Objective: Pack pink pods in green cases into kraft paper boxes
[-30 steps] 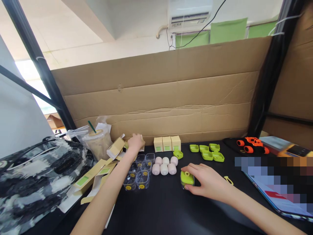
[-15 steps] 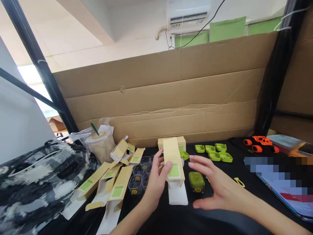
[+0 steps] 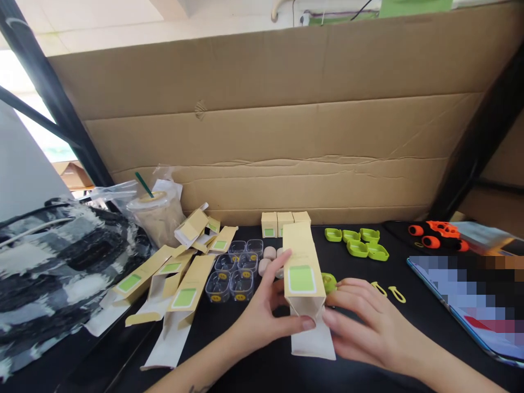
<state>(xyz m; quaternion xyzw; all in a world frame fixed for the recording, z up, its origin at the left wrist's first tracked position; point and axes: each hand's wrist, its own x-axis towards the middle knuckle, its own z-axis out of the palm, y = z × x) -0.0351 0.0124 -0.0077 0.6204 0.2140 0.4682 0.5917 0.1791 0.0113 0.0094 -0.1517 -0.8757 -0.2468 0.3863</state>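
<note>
My left hand (image 3: 272, 314) grips an upright beige carton (image 3: 303, 256) with a green square on its front. The carton's lower end is open towards me, and its white flap (image 3: 313, 341) hangs down. Close against the carton's right side, my right hand (image 3: 364, 314) has its fingers curled round a small green-lidded case (image 3: 328, 282). Carton and fingers hide most of that case. Beyond my left hand lie several clear plastic cases (image 3: 241, 284) with yellow round marks, and a few pale round pieces (image 3: 269, 252), partly covered by the hand.
Opened cartons (image 3: 190, 295) lie on the left, before a lidded drink cup (image 3: 155, 215). Small closed cartons (image 3: 269, 224) stand at the back. To the right are green covers (image 3: 358, 248), yellow loops (image 3: 397, 295), an orange toy car (image 3: 438, 234) and a phone (image 3: 450, 305).
My right hand has gone from spread fingers to closing round the green-lidded case beside the carton. The carton has shifted slightly right in my left hand. The view has tilted downward.
</note>
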